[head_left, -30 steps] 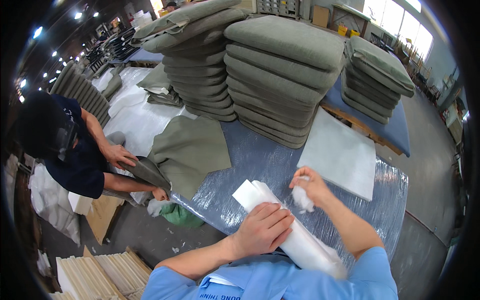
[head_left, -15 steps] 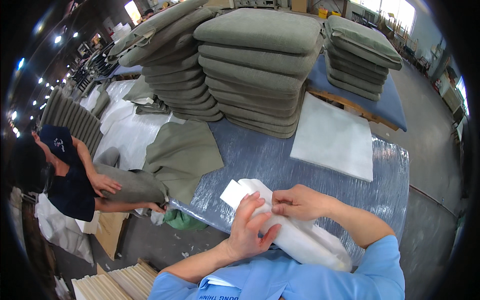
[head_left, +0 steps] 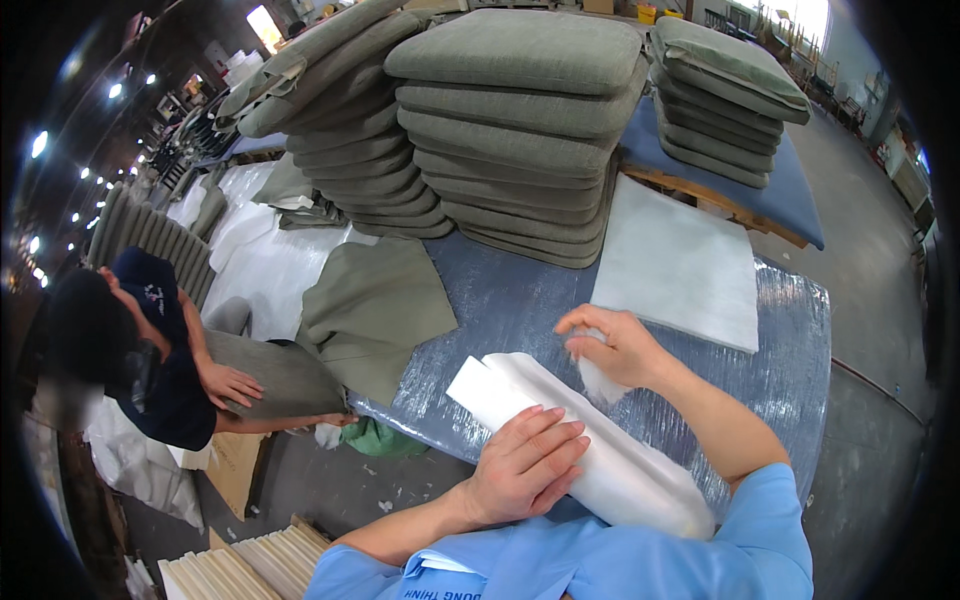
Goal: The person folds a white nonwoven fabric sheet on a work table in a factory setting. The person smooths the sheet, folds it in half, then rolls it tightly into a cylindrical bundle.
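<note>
A white foam pad (head_left: 585,440) wrapped in fluffy batting leans on its edge between my body and the near edge of the table. Across its upper side lies my left hand (head_left: 530,460), fingers together and curved over it, steadying it; the thumb is mostly hidden. My right hand (head_left: 615,345) is raised off the pad, to its right, with thumb and fingers closed on a loose tuft of white batting (head_left: 600,383). Beyond that hand, a flat square white batting sheet (head_left: 680,260) rests on the table.
Tall stacks of grey-green cushions (head_left: 515,140) line the back of the plastic-covered table (head_left: 480,290). Left of centre lies a grey-green fabric cover (head_left: 375,310). At left, a co-worker in a dark shirt (head_left: 180,380) handles a grey cushion (head_left: 285,385). Cream slats (head_left: 250,565) stand below.
My right hand has lifted away from the pad, up and right, with a batting tuft. My left hand has settled flatter over the pad. The co-worker has leaned further in.
</note>
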